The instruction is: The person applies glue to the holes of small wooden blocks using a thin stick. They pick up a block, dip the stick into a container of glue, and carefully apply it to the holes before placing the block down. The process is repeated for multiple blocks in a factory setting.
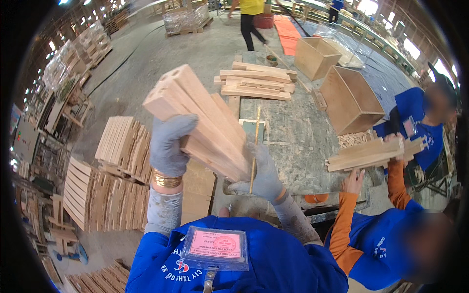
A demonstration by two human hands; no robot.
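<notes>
My left hand (171, 146), in a grey glove, is closed round the upper part of a bundle of wooden bars (200, 117). The bundle is held tilted in front of me; holes show in the end faces at its top. My right hand (264, 171), also gloved, supports the lower end of the bundle. A thin yellowish stick (255, 146) runs upright across the right hand's fingers, between thumb and palm. Beyond the bundle, several loose wooden bars (256, 80) lie stacked on the worn worktable (303, 146).
Two open plywood boxes (354, 100) stand on the table's far right, near a heap of small dowels (354, 139). At right, a co-worker in orange sleeves handles wooden bars (366, 154); another person sits behind. Stacked slatted wood parts (107, 190) stand at my left. A small pot (271, 60) sits far back.
</notes>
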